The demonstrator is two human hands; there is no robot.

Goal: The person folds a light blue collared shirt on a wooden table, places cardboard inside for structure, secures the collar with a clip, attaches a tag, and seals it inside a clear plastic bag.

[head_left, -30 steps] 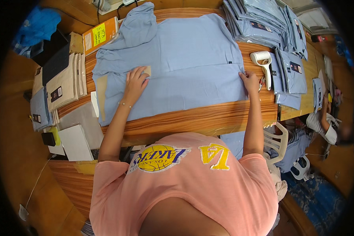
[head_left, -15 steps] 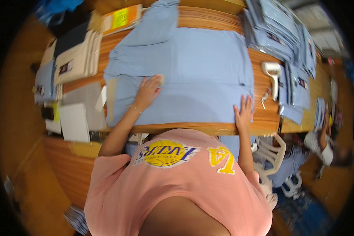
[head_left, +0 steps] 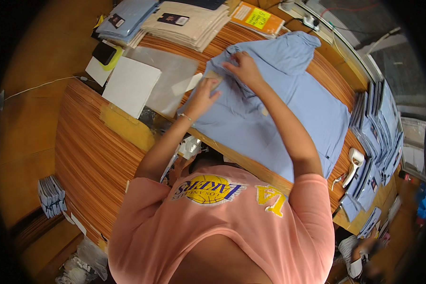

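Garment (head_left: 296,102) in pale blue spread on striped table (head_left: 236,33), both hands laid to one end

The garment is spread slantwise over the wood-striped table, directly in front of the person, and is creased into folds around the hands. Its far edge is gathered into a loose bunch, while the part toward the right is left fairly smooth.

The left hand (head_left: 205,98), with a thin bracelet (head_left: 186,117) worn at the wrist, is placed at the near left end of the cloth. Its fingers are bent over a beige piece (head_left: 215,77) and its thumb is held apart from them; whether anything is pinched cannot be told. The right hand (head_left: 245,70) is reached across to the far left edge of the garment, with thumb and forefinger parted at the tips. Whether cloth is caught by its other fingers cannot be told.

Beyond the left hand, a clear plastic sheet (head_left: 168,71) is overlapped by white sheets (head_left: 132,85). Folded beige clothes (head_left: 194,31) are stacked behind, with folded blue clothes (head_left: 128,21) beside them and an orange book (head_left: 255,19), marked by a yellow label, near the garment's bunched part. On the right, a white lint roller (head_left: 353,166) is laid near the garment, and packed blue clothes (head_left: 376,128) are piled just beyond it.
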